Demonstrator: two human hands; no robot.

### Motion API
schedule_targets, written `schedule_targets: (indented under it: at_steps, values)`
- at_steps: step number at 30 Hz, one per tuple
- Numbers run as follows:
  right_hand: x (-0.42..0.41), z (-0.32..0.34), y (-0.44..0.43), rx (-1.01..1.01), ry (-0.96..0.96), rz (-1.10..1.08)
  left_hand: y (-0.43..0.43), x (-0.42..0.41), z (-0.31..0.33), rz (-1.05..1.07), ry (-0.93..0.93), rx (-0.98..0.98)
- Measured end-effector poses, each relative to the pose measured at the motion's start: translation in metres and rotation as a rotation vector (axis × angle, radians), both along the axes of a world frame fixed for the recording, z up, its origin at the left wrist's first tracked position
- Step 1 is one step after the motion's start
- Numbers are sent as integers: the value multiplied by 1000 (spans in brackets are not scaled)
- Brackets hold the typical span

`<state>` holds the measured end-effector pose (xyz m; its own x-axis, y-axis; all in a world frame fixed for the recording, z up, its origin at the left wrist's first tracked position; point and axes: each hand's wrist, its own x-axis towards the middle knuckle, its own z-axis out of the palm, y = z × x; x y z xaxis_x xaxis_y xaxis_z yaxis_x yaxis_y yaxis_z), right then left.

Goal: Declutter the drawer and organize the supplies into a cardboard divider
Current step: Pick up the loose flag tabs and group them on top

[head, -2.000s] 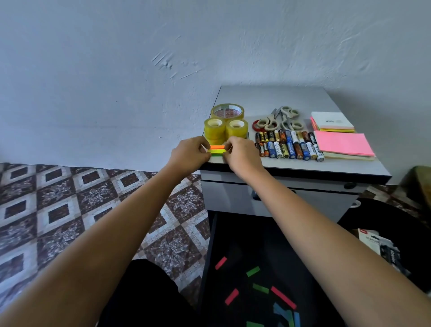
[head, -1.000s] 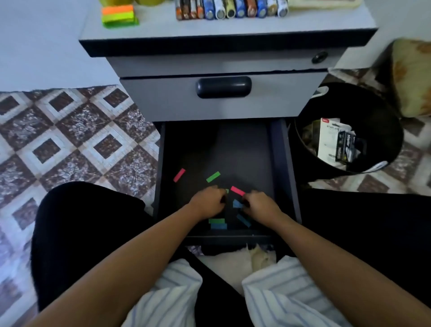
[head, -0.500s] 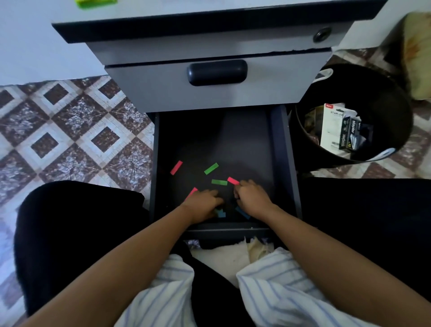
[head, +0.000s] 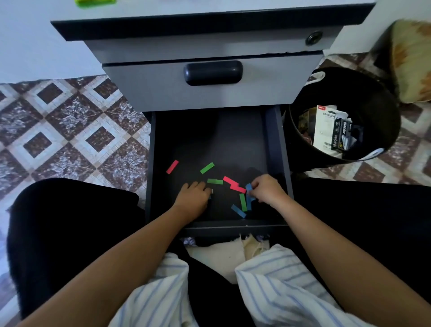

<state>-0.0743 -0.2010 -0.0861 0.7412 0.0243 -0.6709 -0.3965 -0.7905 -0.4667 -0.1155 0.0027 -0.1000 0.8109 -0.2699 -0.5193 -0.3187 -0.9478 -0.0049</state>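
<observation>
The bottom drawer [head: 277, 149] is pulled open and its dark floor holds several loose sticky flags. A red flag [head: 172, 167] and a green flag [head: 207, 168] lie toward the back, with another green flag [head: 215, 181] and a red pair [head: 234, 184] nearer me. My right hand [head: 265, 189] pinches a blue flag [head: 249, 187] by its end; more blue and green flags [head: 242, 205] lie just below it. My left hand [head: 192, 196] rests curled on the drawer floor, with something small and pale at its fingertips.
A closed grey drawer with a dark handle [head: 213, 72] is above the open one. A green sticky pad [head: 95, 2] sits on the cabinet top edge. A black bin [head: 363, 93] with stapler boxes stands to the right. Patterned tiles [head: 70, 130] lie on the left.
Two seconds ago both hands held a sticky pad on the cabinet top. They came down into the drawer; since half a second ago they have spread apart and the right hand has picked up a blue flag.
</observation>
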Motion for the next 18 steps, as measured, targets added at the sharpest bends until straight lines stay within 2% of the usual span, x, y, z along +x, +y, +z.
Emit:
schedule_targets:
  at_steps: [6,11,13,18]
  values:
    - [-23,-18,7,-238,-92,118,1,1,-3,-11,-23,60]
    - [-22,-17,7,-285,-83,166,-5,5,0,-126,-49,94]
    - [-20,-18,7,-264,-58,167,-10,8,3,-124,-43,32]
    - [-21,-16,4,-200,-76,152,-37,19,8,-158,69,-298]
